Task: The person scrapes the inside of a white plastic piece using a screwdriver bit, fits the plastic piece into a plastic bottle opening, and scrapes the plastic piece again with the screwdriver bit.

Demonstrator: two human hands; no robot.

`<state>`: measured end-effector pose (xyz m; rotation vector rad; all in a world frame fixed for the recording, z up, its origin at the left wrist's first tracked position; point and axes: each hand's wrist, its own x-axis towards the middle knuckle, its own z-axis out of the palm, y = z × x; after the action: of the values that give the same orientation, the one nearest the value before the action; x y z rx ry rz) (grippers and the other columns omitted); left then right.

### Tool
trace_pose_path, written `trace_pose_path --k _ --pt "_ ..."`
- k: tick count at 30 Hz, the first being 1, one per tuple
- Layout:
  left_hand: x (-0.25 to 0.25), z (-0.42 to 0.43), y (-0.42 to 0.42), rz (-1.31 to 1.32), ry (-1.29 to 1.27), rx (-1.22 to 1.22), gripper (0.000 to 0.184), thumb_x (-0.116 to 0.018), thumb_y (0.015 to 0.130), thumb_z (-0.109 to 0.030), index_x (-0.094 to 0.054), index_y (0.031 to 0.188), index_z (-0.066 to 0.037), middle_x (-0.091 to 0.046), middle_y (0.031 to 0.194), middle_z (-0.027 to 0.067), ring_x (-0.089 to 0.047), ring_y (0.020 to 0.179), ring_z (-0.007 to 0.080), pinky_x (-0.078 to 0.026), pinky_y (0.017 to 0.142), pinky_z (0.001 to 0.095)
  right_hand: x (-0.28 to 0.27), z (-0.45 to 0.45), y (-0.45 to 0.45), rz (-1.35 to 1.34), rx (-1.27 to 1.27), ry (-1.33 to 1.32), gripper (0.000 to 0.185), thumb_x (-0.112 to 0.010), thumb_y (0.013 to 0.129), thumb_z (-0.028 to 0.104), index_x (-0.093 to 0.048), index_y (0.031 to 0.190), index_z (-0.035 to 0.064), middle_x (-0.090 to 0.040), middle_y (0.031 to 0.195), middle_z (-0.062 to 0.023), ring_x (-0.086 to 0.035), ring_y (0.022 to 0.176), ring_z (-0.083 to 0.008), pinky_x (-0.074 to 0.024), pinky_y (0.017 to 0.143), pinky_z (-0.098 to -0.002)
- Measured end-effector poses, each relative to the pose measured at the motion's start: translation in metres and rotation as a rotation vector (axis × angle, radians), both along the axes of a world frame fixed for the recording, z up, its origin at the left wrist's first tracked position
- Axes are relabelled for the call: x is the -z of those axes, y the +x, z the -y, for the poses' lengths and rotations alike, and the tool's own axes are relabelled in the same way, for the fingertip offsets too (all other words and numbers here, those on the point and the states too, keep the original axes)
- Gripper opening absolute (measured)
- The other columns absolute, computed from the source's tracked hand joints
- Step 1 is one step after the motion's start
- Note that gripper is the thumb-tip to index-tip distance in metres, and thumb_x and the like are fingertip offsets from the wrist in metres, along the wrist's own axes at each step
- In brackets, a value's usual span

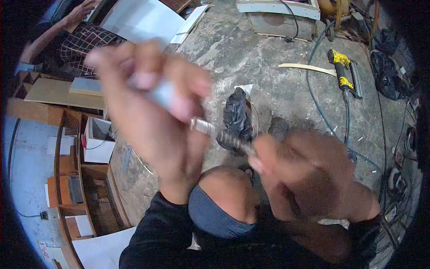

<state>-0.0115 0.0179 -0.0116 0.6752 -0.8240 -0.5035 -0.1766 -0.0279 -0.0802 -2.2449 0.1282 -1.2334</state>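
My left hand (pixel 156 103) is raised left of the middle, its fingers curled round a pale, blurred object (pixel 163 93) that I cannot make out. To the lower right, my right hand (pixel 309 175) pinches one end of a thin metallic rod (pixel 224 136) with a spiral-looking surface. The rod's other end points up and left, close to the fingertips of my left hand; whether it touches the pale object is unclear. Both hands are smeared by motion. Below them shows my bare knee (pixel 228 190) with dark blue cloth around it.
On the concrete floor (pixel 268 67) lie a black plastic bag (pixel 237 114), a yellow and black nail gun (pixel 344 71) with a hose, and a wooden strip (pixel 307 67). Wooden shelving (pixel 85 179) stands left. Another person's arm (pixel 49 36) and checked clothing show at upper left.
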Motion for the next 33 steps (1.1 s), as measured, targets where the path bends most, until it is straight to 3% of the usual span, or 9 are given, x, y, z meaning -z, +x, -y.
trace_pose_path --k 1,4,7,8,12,18,21,25,33 --pt "-0.001 0.000 0.010 0.079 -0.078 -0.154 0.032 -0.040 0.101 -0.032 -0.039 0.079 -0.010 -0.038 0.062 -0.0014 -0.031 0.038 0.0102 -0.038 0.047 0.0259 0.007 -0.006 -0.007 -0.020 -0.010 0.013 0.028 -0.071 0.072 0.006 -0.064 0.100 0.0077 -0.052 0.064 -0.0067 -0.051 0.048 -0.0200 -0.0389 0.041 -0.0334" --pt "0.007 -0.008 0.013 -0.017 0.041 0.116 0.031 -0.040 0.101 -0.031 -0.039 0.078 -0.009 -0.038 0.064 0.0001 -0.036 0.043 0.0118 -0.045 0.056 0.0288 0.018 0.001 -0.018 -0.095 -0.051 0.050 0.024 -0.068 0.075 0.007 -0.063 0.099 0.0063 -0.052 0.065 -0.0070 -0.050 0.050 -0.0203 -0.0396 0.044 -0.0346" --pt "0.003 -0.008 0.013 -0.358 0.033 0.322 0.029 -0.041 0.100 -0.027 -0.039 0.079 -0.008 -0.038 0.066 0.0019 -0.042 0.050 0.0148 -0.049 0.070 0.0350 0.007 0.011 -0.025 -0.155 -0.070 0.207 0.015 -0.060 0.081 0.012 -0.061 0.091 0.0005 -0.047 0.065 -0.0098 -0.047 0.056 -0.0215 -0.0365 0.049 -0.0350" --pt "0.006 -0.009 0.019 -0.381 0.041 0.480 0.028 -0.041 0.100 -0.025 -0.039 0.077 -0.007 -0.038 0.067 0.0032 -0.047 0.056 0.0177 -0.049 0.086 0.0422 -0.002 0.011 -0.025 -0.179 -0.013 0.235 0.015 -0.057 0.083 0.014 -0.059 0.087 -0.0008 -0.046 0.064 -0.0105 -0.046 0.056 -0.0221 -0.0348 0.048 -0.0352" --pt "0.003 -0.007 0.013 -0.435 0.052 0.508 0.035 -0.037 0.101 -0.027 -0.041 0.073 -0.006 -0.043 0.069 0.0037 -0.055 0.065 0.0178 -0.047 0.097 0.0463 -0.010 0.011 -0.019 -0.125 0.099 0.253 0.024 -0.049 0.087 0.018 -0.053 0.076 -0.0031 -0.042 0.061 -0.0118 -0.040 0.053 -0.0232 -0.0294 0.047 -0.0372" --pt "0.000 -0.008 0.010 -0.642 0.168 0.570 0.034 -0.038 0.100 -0.022 -0.048 0.075 -0.001 -0.051 0.074 0.0060 -0.061 0.074 0.0199 -0.048 0.098 0.0433 -0.016 0.009 -0.013 -0.042 0.103 0.159 0.024 -0.049 0.087 0.017 -0.050 0.072 -0.0021 -0.040 0.061 -0.0117 -0.037 0.051 -0.0242 -0.0287 0.046 -0.0383" --pt "0.005 -0.006 0.012 -0.764 0.091 0.736 0.031 -0.039 0.100 -0.019 -0.050 0.077 0.000 -0.051 0.074 0.0070 -0.060 0.073 0.0199 -0.048 0.098 0.0437 -0.019 0.001 -0.008 -0.030 0.140 0.122 0.021 -0.054 0.086 0.016 -0.050 0.075 -0.0014 -0.040 0.061 -0.0116 -0.038 0.050 -0.0248 -0.0297 0.044 -0.0378" --pt "0.000 -0.008 0.006 -0.806 0.121 0.721 0.029 -0.038 0.099 -0.016 -0.050 0.078 0.001 -0.052 0.075 0.0078 -0.060 0.073 0.0193 -0.048 0.097 0.0446 -0.034 0.004 -0.011 -0.181 0.129 -0.020 0.022 -0.061 0.083 0.018 -0.050 0.080 -0.0009 -0.040 0.062 -0.0117 -0.040 0.048 -0.0251 -0.0306 0.041 -0.0368" --pt "-0.002 -0.011 0.010 -0.848 0.129 0.735 0.028 -0.038 0.098 -0.013 -0.049 0.077 0.001 -0.054 0.073 0.0089 -0.060 0.074 0.0191 -0.050 0.095 0.0441 -0.035 -0.006 -0.013 -0.127 0.202 -0.106 0.028 -0.067 0.082 0.024 -0.050 0.077 0.0020 -0.045 0.065 -0.0147 -0.046 0.047 -0.0265 -0.0347 0.039 -0.0347"
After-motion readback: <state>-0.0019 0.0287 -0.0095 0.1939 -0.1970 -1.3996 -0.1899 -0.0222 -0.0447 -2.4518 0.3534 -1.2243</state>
